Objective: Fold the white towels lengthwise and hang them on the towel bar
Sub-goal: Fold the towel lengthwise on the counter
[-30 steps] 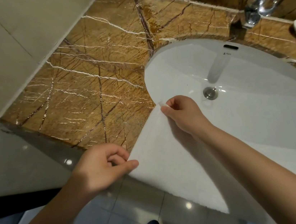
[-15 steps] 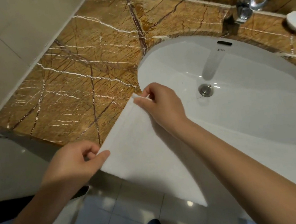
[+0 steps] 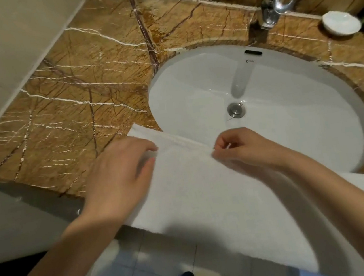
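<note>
A matt white cloth towel (image 3: pixel 194 182) is held in the fingers (image 3: pixel 140 146). Beyond the fingers, the tabletop (image 3: pixel 99 79) is made of glossy veined marble, the sink (image 3: pixel 193 90) of smooth glossy ceramic, the faucet (image 3: pixel 281 2) of shiny metal.

Head camera looks steeply down — close above the sink (image 3: pixel 289 119).

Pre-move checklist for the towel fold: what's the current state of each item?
1. Right hand pinching the towel at its far edge: ok.
2. Left hand gripping the same edge: ok.
3. Layers lined up along that edge: cannot tell. The hands cover part of it and the towel runs out of frame.
4. Towel lying flat on a support: not ok. It spans the sink and hangs off the front of the counter.
5. Tap off: ok, no water seen running.
6. Towel bar within reach: cannot tell, not in view.
</note>
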Available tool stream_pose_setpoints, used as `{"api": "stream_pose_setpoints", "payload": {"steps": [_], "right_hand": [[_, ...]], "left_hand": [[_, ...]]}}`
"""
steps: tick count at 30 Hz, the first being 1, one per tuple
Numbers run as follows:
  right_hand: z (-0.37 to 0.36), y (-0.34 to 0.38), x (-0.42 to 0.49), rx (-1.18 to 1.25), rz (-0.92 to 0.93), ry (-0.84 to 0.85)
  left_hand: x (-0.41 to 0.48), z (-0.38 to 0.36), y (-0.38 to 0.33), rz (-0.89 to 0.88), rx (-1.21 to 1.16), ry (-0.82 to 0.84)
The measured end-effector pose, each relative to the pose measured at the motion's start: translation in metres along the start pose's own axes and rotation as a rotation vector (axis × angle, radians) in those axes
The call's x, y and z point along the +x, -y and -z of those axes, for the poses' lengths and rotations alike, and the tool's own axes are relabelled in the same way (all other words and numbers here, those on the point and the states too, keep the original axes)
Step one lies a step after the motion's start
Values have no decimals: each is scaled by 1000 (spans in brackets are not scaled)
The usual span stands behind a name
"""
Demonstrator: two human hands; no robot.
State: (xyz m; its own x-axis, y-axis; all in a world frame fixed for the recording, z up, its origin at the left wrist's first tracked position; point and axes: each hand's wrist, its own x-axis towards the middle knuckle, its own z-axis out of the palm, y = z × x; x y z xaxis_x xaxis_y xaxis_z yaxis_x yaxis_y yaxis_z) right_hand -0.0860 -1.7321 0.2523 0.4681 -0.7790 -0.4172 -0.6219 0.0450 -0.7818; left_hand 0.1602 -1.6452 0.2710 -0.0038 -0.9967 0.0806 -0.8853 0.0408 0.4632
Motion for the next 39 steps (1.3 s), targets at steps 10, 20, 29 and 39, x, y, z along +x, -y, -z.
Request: {"api": "stream_pose_setpoints", "payload": {"steps": [10,20,29,39], "right_hand": [[28,-35,-36,31,8,-21],[11,-52,-43,-167,15,-229],[5,-39,-53,-559,37,-568],[-30,-81,-167,-685,-229,-458]], "left_hand": [[81,-42,-39,-273,-77,455],[89,-58,-42,-305,-74,467],[79,-64,-46,-387,143,142],[19,-52,5,-98,304,143]]}}
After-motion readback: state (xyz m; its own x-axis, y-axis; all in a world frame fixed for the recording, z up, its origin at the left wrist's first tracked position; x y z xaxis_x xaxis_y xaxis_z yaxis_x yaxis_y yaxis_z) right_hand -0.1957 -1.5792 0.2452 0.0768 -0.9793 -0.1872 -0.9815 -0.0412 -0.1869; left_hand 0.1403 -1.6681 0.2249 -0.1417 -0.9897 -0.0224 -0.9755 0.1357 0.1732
